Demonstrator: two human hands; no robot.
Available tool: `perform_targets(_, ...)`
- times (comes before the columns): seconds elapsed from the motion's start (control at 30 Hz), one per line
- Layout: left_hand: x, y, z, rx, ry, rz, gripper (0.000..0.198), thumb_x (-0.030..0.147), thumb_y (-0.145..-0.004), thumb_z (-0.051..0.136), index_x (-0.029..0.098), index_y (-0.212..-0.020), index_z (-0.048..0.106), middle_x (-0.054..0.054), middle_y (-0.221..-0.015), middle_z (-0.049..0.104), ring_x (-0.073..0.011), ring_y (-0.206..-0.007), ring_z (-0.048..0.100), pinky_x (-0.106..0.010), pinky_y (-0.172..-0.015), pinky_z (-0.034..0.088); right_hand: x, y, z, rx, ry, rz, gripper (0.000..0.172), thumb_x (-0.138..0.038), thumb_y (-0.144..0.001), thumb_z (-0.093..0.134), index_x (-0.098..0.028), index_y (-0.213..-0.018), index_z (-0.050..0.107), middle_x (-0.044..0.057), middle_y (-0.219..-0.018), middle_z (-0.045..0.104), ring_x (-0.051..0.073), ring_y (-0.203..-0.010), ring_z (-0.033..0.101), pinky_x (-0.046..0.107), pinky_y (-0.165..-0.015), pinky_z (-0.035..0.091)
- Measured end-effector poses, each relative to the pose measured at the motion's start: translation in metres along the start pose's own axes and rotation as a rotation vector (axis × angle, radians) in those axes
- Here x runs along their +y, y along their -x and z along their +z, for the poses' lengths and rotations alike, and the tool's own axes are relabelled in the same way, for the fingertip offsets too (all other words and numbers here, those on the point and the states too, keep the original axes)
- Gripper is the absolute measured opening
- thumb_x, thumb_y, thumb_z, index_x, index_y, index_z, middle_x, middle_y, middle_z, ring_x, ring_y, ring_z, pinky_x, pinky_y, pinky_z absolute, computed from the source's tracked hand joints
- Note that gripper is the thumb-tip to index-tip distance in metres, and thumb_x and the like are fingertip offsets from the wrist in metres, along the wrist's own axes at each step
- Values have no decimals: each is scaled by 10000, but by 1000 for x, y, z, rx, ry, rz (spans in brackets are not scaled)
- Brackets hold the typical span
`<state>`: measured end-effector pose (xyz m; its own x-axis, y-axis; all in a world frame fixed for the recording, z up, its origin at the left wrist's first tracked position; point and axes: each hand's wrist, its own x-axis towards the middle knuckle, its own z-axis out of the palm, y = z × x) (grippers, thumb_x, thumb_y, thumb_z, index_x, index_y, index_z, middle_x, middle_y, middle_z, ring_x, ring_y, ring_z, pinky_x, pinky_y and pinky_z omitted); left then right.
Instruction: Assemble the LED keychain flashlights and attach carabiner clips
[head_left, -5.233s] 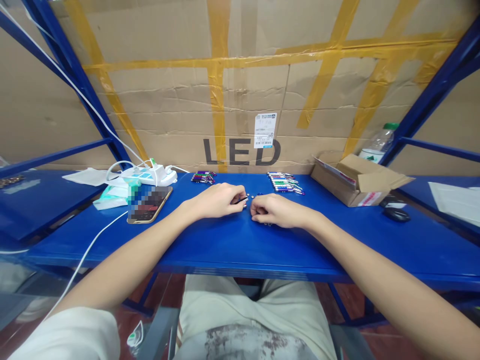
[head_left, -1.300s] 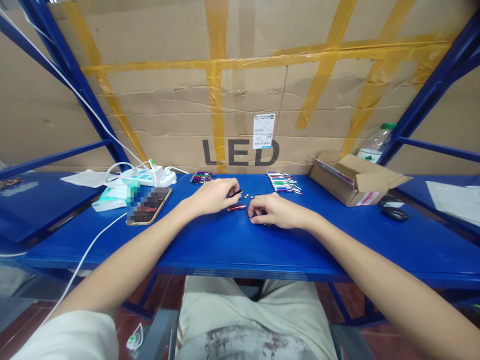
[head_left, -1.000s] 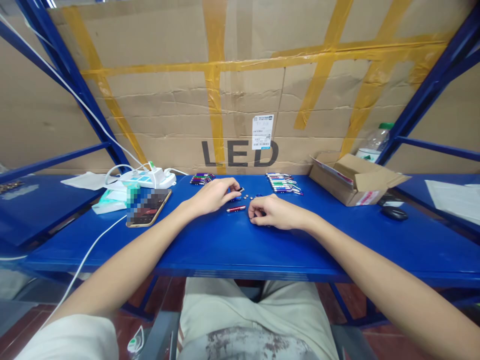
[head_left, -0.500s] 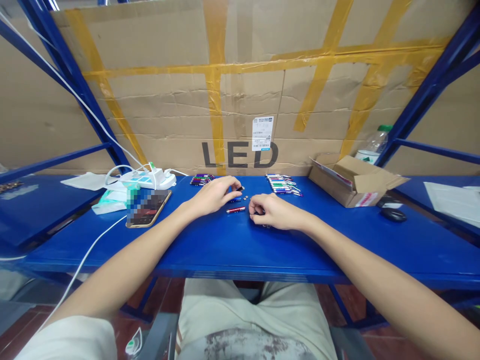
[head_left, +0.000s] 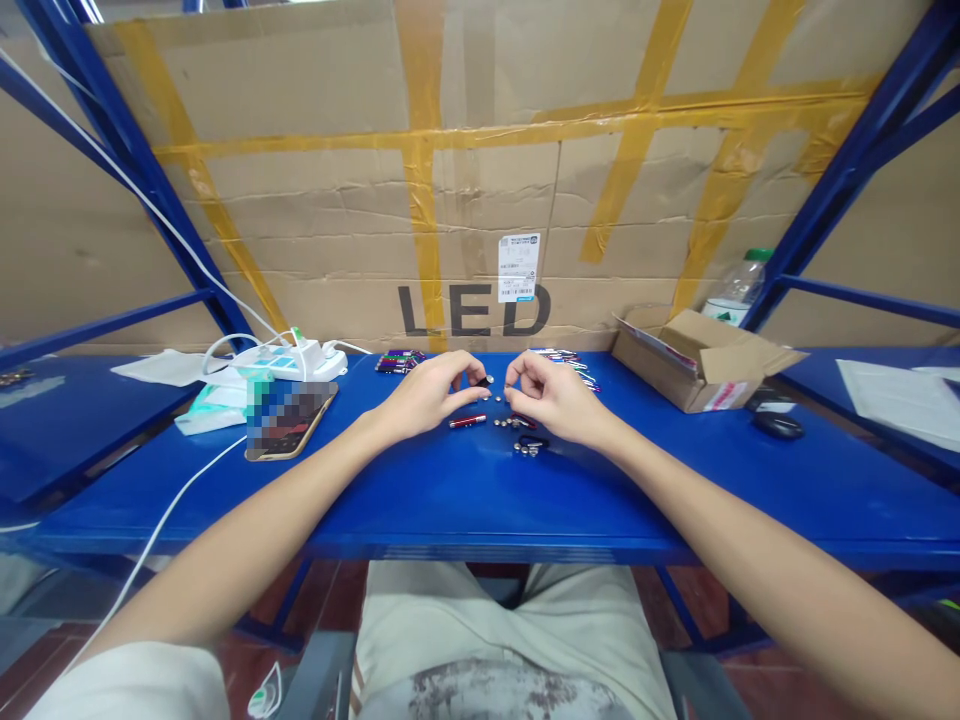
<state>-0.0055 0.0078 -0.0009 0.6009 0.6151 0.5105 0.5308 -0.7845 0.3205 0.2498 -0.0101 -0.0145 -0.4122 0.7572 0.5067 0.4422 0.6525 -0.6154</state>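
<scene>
Just past the red tube (head_left: 468, 421), my left hand (head_left: 433, 395) pinches a dark piece (head_left: 484, 381), seemingly steadying it; whether my curled right hand (head_left: 553, 397) grips anything, I can't tell; silver discs (head_left: 507, 422) lie handily right of the tube.

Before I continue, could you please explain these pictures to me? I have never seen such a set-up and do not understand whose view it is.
There is no machine: you see one person's bare left hand and right hand. A camera worn on the head looks forward and down at them. On the blue table lie a red tube, small silvery discs, a phone and a cardboard box. The left hand holds a small dark piece. Whether the right hand pinches something is too small to tell.
</scene>
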Motion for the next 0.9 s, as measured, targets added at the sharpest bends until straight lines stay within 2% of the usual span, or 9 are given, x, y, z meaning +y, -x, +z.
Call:
perform_targets(0.2, 3, 1, 8, -35, 35, 12, 272, 469, -1060, 670, 205, -1125, 673, -51, -1059, 733, -188, -862, 652, -317, -833, 506, -1, 1, 3, -4, 0, -17, 139, -338, -911, 664, -230, -969, 598, -99, -605, 420, 135, -587, 405, 293, -635, 316)
perform_targets(0.4, 5, 2, 10, -36, 50, 30, 240, 433, -1055, 687, 204, -1128, 675, -42, -1051, 724, -177, -838, 632, -310, -827, 498, 1, 1, 2, -36, -31, -19, 153, -364, -953, 658, -226, -993, 605, -82, -627, 481, 144, -603, 446, 293, -635, 343)
perform_targets(0.9, 5, 3, 10, -55, -5, 82, 196, 405, -1069, 682, 218, -1122, 661, -42, -1076, 731, -203, -959, 670, -323, -887, 503, 0, 2, 3, -64, -80, -15, 153, -360, -965, 663, -225, -1007, 604, -62, -676, 555, 148, -621, 499, 295, -633, 377)
